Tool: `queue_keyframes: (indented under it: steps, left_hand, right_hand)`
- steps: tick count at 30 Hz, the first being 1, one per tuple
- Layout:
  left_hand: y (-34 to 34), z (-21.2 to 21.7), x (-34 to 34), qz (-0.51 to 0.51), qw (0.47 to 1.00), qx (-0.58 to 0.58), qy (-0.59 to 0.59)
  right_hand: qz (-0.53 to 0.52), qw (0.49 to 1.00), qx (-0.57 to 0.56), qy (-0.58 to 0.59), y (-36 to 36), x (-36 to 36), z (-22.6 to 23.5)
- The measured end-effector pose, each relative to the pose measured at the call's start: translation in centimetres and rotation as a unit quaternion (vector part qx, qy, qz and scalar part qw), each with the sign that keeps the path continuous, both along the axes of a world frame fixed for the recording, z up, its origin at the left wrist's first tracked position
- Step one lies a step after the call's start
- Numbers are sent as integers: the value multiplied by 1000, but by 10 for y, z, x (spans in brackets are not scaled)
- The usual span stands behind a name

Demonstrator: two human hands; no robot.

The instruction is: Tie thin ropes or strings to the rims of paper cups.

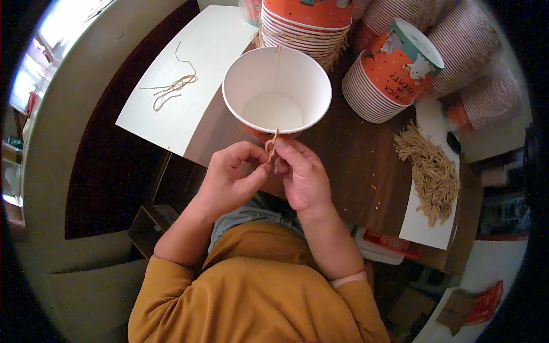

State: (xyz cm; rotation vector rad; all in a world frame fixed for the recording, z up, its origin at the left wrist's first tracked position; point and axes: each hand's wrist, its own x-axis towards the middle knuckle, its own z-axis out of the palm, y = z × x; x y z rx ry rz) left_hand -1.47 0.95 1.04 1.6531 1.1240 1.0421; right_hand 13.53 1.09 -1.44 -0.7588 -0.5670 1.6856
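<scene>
A large white-lined paper bucket, orange on the outside, stands on the dark wooden table in front of me. Twine passes through its near rim, and a thin strand also hangs by the far rim. Just below the near rim, my left hand pinches a small loop of that twine between thumb and forefinger. Close beside it on the right, my right hand grips the same twine, its fingertips almost touching the left ones. Part of the twine is hidden behind the fingers.
Loose cut twine lies on a white board at left. Stacked orange buckets tied with twine stand behind. Another bucket stack sits at right. A thick bundle of twine rests on the right white panel, near a small black object.
</scene>
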Motion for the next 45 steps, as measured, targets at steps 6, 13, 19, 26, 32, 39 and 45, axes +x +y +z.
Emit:
queue_keyframes:
  steps: [6,13,19,26,32,39,45]
  left_hand:
    - [4,-3,-2,30,998,41,-31]
    - [-2,-3,29,74,989,85,-93]
    - [3,-24,29,98,990,85,-48]
    - [6,-12,30,54,971,-60,-223]
    - [10,-17,29,72,963,-73,-249]
    - [11,-18,29,73,961,-85,-254]
    - [12,-23,31,73,949,-79,-295]
  right_hand:
    - [-84,994,15,-67,-6,-2,0]
    - [-61,997,8,-48,-9,2,-1]
    - [-68,997,5,-30,-11,7,-1]
    - [-46,999,14,16,-8,14,1]
    - [-64,996,11,-65,-3,20,1]
    - [-67,978,55,-191,0,28,11]
    - [-53,978,57,-195,3,33,6]
